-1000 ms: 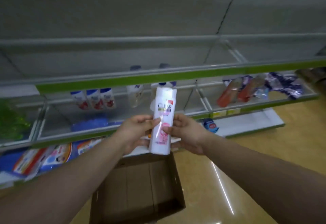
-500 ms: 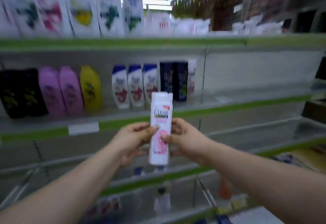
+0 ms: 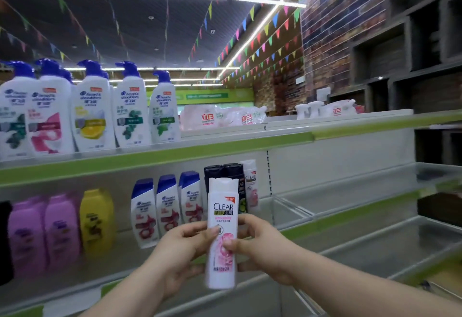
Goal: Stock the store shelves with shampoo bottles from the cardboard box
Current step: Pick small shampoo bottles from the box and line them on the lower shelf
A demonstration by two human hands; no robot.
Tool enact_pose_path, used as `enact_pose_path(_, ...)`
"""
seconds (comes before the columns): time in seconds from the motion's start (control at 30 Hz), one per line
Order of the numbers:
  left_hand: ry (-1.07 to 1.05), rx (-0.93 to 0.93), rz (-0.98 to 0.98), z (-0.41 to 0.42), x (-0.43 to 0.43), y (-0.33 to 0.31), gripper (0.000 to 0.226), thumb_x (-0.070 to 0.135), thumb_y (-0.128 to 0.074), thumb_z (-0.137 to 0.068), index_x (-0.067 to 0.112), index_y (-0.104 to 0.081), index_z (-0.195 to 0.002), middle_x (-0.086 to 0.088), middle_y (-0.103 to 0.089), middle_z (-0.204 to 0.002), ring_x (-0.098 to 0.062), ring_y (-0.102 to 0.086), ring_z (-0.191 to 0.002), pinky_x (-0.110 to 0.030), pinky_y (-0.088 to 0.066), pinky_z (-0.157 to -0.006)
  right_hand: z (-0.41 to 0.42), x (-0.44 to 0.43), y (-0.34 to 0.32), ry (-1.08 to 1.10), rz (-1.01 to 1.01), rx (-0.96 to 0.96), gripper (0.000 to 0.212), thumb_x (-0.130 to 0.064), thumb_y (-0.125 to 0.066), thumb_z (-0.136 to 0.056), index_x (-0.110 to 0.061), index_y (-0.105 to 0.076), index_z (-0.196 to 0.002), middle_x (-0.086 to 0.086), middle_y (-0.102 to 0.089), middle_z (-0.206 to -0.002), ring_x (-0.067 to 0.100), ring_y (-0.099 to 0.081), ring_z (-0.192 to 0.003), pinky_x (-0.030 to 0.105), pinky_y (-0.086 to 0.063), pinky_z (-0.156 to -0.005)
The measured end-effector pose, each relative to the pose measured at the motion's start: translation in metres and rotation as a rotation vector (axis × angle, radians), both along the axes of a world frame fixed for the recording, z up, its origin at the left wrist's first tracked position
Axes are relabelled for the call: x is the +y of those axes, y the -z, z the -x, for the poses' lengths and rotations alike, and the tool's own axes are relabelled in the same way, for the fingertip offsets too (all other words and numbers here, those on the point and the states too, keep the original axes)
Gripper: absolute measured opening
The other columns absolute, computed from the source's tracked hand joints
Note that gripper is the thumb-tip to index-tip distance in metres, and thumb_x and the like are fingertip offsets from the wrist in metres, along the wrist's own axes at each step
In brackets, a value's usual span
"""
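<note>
I have the white-and-pink CLEAR shampoo bottle [image 3: 222, 231] upright in the air, in front of the middle shelf [image 3: 337, 219] and near its front edge. My left hand [image 3: 180, 249] pinches the bottle's left side with the thumb on the label. My right hand [image 3: 260, 244] grips the right side, thumb on the pink print.

To do this well, I'd steer for the matching white CLEAR bottle [image 3: 250, 186] at the right end of the row, just right of the dark CLEAR bottles [image 3: 225, 170]. I'd release one hand before reaching in, set the base flat with the label facing out, and avoid nudging the neighbours.

The cardboard box is out of view, so I can't judge how much stock is left. The fingers behind the bottle are hidden and its base is blurred. I can't tell how deep the row runs behind the dark bottles.
</note>
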State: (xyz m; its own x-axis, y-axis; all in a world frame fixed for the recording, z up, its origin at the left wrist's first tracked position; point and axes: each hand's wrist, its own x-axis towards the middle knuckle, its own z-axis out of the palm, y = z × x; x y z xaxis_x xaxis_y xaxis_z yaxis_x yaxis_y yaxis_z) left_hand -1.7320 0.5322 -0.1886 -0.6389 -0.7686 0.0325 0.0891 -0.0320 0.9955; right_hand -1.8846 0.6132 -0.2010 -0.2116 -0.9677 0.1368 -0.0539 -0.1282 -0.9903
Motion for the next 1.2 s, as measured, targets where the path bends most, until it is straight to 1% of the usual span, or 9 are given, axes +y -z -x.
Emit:
enact_pose_path(0.13, 0.066, 0.007, 0.033, 0.022, -0.011, -0.009, 0.024, 0.013, -0.074, -0.069, 0.008, -0.074, -0.093, -0.016, -0.074, -0.095, -0.029, -0.072, -0.086, -0.051, -0.057, -0.077, 0.015, -0.002, -0.01, 0.067, 0.022, 0.003, 0.029, -0.003, -0.066, -0.084, -0.02, -0.059, -0.107, 0.006, -0.07, -0.098, 0.017, -0.072, -0.088, 0.037, -0.059, -0.068)
enact_pose_path(0.33, 0.063, 0.045, -0.032, 0.076, -0.019, 0.008, 0.017, 0.008, -0.069, -0.08, 0.002, -0.072, -0.095, -0.02, -0.073, -0.09, -0.031, -0.073, -0.076, -0.042, -0.058, -0.061, 0.048, -0.009, 0.0, 0.229, -0.023, 0.033, 0.028, -0.004, -0.063, -0.087, -0.019, -0.055, -0.109, 0.007, -0.072, -0.102, 0.017, -0.072, -0.086, 0.045, -0.059, -0.077)
enact_pose_path(0.47, 0.065, 0.076, -0.036, 0.111, -0.026, 0.01, 0.018, 0.008, -0.069, -0.079, 0.0, -0.072, -0.095, -0.023, -0.072, -0.091, -0.037, -0.071, -0.081, -0.046, -0.058, -0.065, 0.089, -0.019, -0.002, 0.216, -0.059, 0.097, 0.036, -0.006, -0.065, -0.086, -0.016, -0.053, -0.118, 0.005, -0.072, -0.103, 0.019, -0.071, -0.091, 0.049, -0.057, -0.08)
enact_pose_path(0.57, 0.015, 0.121, -0.004, 0.143, -0.035, 0.008, 0.016, 0.007, -0.064, -0.084, 0.002, -0.07, -0.098, -0.022, -0.073, -0.091, -0.037, -0.071, -0.082, -0.047, -0.058, -0.067, 0.122, -0.033, -0.011, 0.181, -0.036, 0.098, 0.037, -0.005, -0.066, -0.085, -0.016, -0.054, -0.118, 0.0, -0.073, -0.098, 0.018, -0.071, -0.092, 0.046, -0.058, -0.08)
enact_pose_path(0.67, -0.026, 0.135, 0.074, 0.169, -0.043, -0.001, 0.016, 0.007, -0.062, -0.086, 0.003, -0.07, -0.099, -0.019, -0.074, -0.09, -0.032, -0.072, -0.078, -0.038, -0.059, -0.06, 0.149, -0.047, -0.019, 0.16, -0.004, 0.131, 0.038, -0.005, -0.066, -0.085, -0.019, -0.055, -0.118, -0.007, -0.07, -0.08, 0.014, -0.072, -0.085, 0.043, -0.059, -0.078)
enact_pose_path(0.73, -0.051, 0.125, 0.136, 0.185, -0.046, -0.007, 0.015, 0.006, -0.06, -0.088, 0.003, -0.07, -0.099, -0.017, -0.074, -0.088, -0.03, -0.073, -0.075, -0.035, -0.059, -0.057, 0.168, -0.055, -0.022, 0.165, 0.026, 0.155, 0.039, -0.005, -0.066, -0.085, -0.019, -0.055, -0.119, -0.007, -0.066, -0.077, 0.012, -0.071, -0.081, 0.04, -0.06, -0.075)
enact_pose_path(0.93, -0.121, 0.131, 0.239, 0.223, -0.052, -0.006, 0.015, 0.009, -0.062, -0.088, 0.008, -0.071, -0.101, -0.013, -0.075, -0.092, -0.033, -0.072, -0.084, -0.049, -0.058, -0.077, 0.207, -0.066, -0.021, 0.125, 0.085, 0.144, 0.038, 0.003, -0.064, -0.083, -0.029, -0.058, -0.1, 0.003, -0.061, -0.084, 0.013, -0.071, -0.074, 0.033, -0.059, -0.064)
enact_pose_path(1.1, -0.203, 0.157, 0.192, 0.246, -0.066, 0.007, 0.015, 0.003, -0.064, -0.085, 0.001, -0.068, -0.1, -0.019, -0.073, -0.09, -0.038, -0.07, -0.084, -0.049, -0.058, -0.071, 0.226, -0.083, -0.009, 0.133, 0.056, 0.144, 0.046, 0.003, -0.062, -0.083, -0.022, -0.052, -0.12, 0.003, -0.058, -0.09, 0.022, -0.068, -0.087, 0.044, -0.058, -0.081)
enact_pose_path(1.2, -0.246, 0.161, 0.162, 0.254, -0.076, 0.013, 0.016, 0.0, -0.067, -0.081, -0.001, -0.066, -0.096, -0.017, -0.074, -0.081, -0.035, -0.072, -0.074, -0.039, -0.058, -0.055, 0.234, -0.09, -0.003, 0.126, 0.059, 0.182, 0.046, 0.002, -0.063, -0.083, -0.02, -0.05, -0.122, 0.0, -0.058, -0.088, 0.017, -0.066, -0.081, 0.035, -0.057, -0.079)
